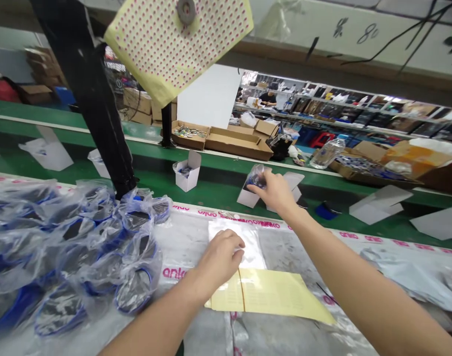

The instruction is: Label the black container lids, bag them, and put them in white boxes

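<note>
My right hand reaches over the green conveyor and grips a plastic-wrapped dark and blue item between thumb and fingers. The item is at the mouth of an open white box, partly hidden by the hand. My left hand rests over a white glossy plastic sheet or bag on the table, its fingers slightly curled and the thumb apart. Just below it lie yellow printed sheets with a rubber band around them. To the left are several bagged blue-rimmed round items, crowded together.
Open white boxes stand along the green conveyor, among them one with a bagged item. A black post rises at left. A yellow dotted sticker sheet hangs overhead. Grey plastic bags lie at right; cardboard trays sit behind.
</note>
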`<state>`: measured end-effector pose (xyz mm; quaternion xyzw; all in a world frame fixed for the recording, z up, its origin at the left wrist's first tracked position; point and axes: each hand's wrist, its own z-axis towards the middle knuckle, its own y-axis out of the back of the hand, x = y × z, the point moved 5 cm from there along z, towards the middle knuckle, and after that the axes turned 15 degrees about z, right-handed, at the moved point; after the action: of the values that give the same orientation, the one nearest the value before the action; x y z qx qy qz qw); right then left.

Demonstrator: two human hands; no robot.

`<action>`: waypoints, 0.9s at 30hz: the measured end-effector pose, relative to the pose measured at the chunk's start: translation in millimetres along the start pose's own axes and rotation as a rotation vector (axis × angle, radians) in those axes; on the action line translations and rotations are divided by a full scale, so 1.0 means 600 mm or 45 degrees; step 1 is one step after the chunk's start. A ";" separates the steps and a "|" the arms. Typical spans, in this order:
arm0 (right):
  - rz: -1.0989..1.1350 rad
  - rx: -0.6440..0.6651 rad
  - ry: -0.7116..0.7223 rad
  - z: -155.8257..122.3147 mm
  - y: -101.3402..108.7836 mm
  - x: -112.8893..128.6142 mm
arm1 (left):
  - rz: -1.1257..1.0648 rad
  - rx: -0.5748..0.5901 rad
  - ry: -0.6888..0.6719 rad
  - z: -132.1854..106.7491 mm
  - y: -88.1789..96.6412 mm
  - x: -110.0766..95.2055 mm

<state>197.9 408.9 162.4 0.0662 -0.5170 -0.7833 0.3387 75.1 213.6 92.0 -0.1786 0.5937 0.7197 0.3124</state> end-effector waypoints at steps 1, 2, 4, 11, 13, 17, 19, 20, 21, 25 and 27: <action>-0.042 0.004 0.005 -0.005 -0.004 -0.001 | 0.003 0.008 0.002 0.000 0.000 0.000; -0.082 0.001 0.033 -0.012 -0.007 0.000 | 0.006 0.016 0.007 0.000 0.000 0.000; -0.174 -0.010 0.152 -0.025 -0.013 0.005 | 0.013 0.032 0.015 0.000 0.000 0.000; -0.353 0.114 0.289 -0.042 -0.041 0.027 | 0.037 0.046 0.016 -0.001 0.005 -0.006; -0.379 0.169 0.272 -0.044 -0.046 0.036 | 0.050 0.041 0.013 -0.001 0.005 -0.006; -0.403 0.286 0.236 -0.044 -0.046 0.049 | 0.080 0.045 0.010 0.001 0.004 -0.006; -0.402 0.355 0.219 -0.037 -0.042 0.050 | 0.100 0.052 -0.003 0.000 0.004 -0.008; -0.399 0.392 0.209 -0.032 -0.039 0.051 | 0.110 0.052 -0.012 0.000 0.004 -0.009; -0.396 0.431 0.196 -0.026 -0.037 0.053 | 0.120 0.051 -0.019 -0.001 0.004 -0.011; -0.435 0.501 0.153 -0.016 -0.019 0.099 | 0.149 0.052 -0.013 -0.001 0.006 -0.012; -0.455 0.440 0.216 -0.025 -0.008 0.161 | 0.161 0.048 0.002 0.000 0.005 -0.008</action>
<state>128.7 340.9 175.4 0.2789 -0.5930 -0.7224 0.2208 76.5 212.1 96.9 -0.1354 0.6176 0.7266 0.2690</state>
